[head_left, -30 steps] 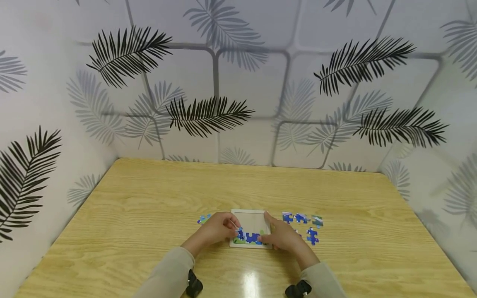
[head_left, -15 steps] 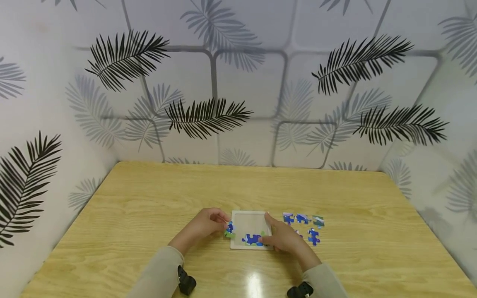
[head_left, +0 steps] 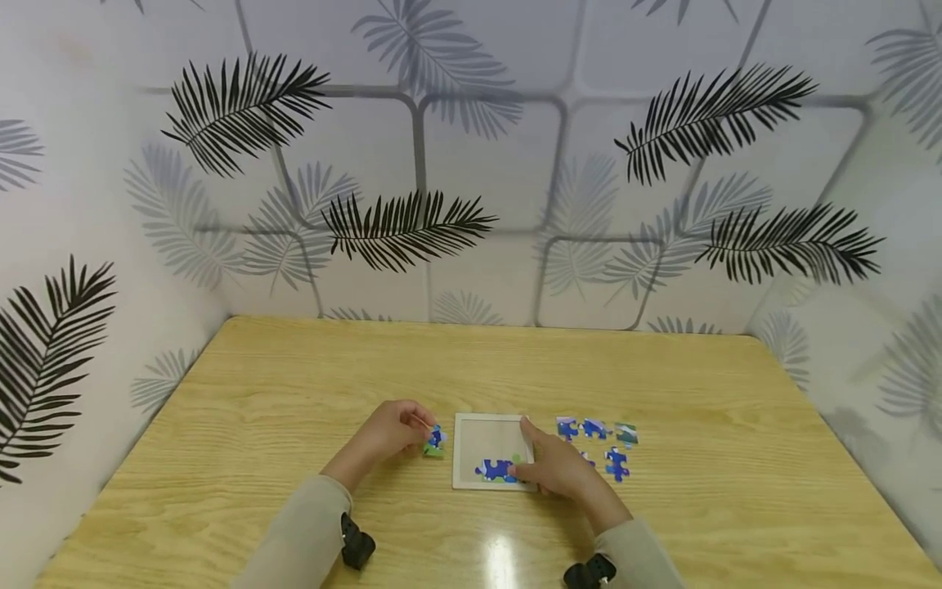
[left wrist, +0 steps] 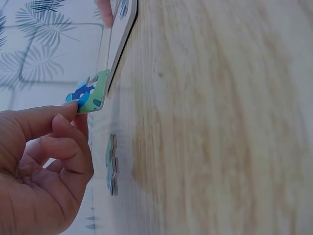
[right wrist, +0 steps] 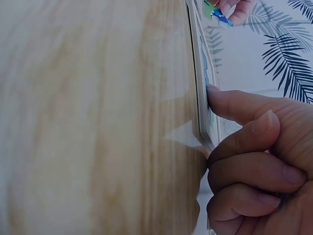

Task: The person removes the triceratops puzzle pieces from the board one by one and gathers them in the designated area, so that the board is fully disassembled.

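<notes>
My left hand (head_left: 390, 429) pinches a green and blue jigsaw piece (head_left: 434, 440) between thumb and fingertips, left of the puzzle tray (head_left: 458, 450). In the left wrist view this piece (left wrist: 90, 95) shows a straight-edged corner and is raised off the table. My right hand (head_left: 559, 465) grips the tray's right side, with its thumb over some joined pieces (head_left: 495, 469) and the index finger along the rim. Those pieces lie along the tray's lower right, partly hidden by the thumb. In the right wrist view, the other fingers (right wrist: 254, 171) curl beside the tray edge.
Several loose jigsaw pieces (head_left: 616, 465) lie on the wooden table (head_left: 294, 360) right of the tray, some partly behind my right hand. Below my left hand, another loose piece or pieces (left wrist: 112, 166) lie on the table, seen edge-on. A patterned wall (head_left: 486, 270) stands behind.
My left hand has lifted the corner piece out of the tray's lower left and carried it leftward past the rim. My right hand stays on the tray.
</notes>
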Demonstrator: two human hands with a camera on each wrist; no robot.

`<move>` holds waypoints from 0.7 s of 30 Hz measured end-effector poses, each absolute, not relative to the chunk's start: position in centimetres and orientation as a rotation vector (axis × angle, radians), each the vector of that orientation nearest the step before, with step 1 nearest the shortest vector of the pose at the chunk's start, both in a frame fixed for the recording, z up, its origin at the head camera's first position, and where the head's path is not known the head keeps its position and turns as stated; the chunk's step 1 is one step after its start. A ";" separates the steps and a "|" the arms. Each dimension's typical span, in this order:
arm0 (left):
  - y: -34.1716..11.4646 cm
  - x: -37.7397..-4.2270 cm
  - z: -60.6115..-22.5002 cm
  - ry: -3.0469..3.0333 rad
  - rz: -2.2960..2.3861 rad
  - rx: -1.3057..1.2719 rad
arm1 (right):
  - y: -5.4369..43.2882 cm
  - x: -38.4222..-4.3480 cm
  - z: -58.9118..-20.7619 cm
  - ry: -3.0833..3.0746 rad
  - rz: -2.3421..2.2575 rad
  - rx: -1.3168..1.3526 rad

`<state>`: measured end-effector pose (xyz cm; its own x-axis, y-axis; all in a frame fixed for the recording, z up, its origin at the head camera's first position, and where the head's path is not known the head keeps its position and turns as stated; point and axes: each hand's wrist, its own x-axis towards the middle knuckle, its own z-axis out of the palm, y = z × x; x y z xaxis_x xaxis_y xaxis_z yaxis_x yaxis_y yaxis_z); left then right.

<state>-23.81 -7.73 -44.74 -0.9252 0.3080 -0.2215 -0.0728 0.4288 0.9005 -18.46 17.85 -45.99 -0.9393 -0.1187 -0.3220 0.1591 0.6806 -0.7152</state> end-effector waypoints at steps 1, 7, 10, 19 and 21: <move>-7.7 -23.9 -44.8 2.347 1.487 0.198 | 17.8 -18.5 -46.0 2.556 -1.130 0.031; -7.5 -24.3 -45.0 2.393 1.449 0.207 | 17.7 -18.5 -46.1 2.568 -1.122 0.022; -7.2 -24.7 -45.2 2.439 1.408 0.209 | 17.8 -18.5 -46.1 2.569 -1.119 0.011; -6.8 -25.6 -45.3 2.534 1.306 0.199 | 17.6 -18.4 -45.8 2.557 -1.122 0.025; -6.8 -25.6 -45.4 2.541 1.300 0.209 | 17.7 -18.4 -45.8 2.561 -1.116 0.023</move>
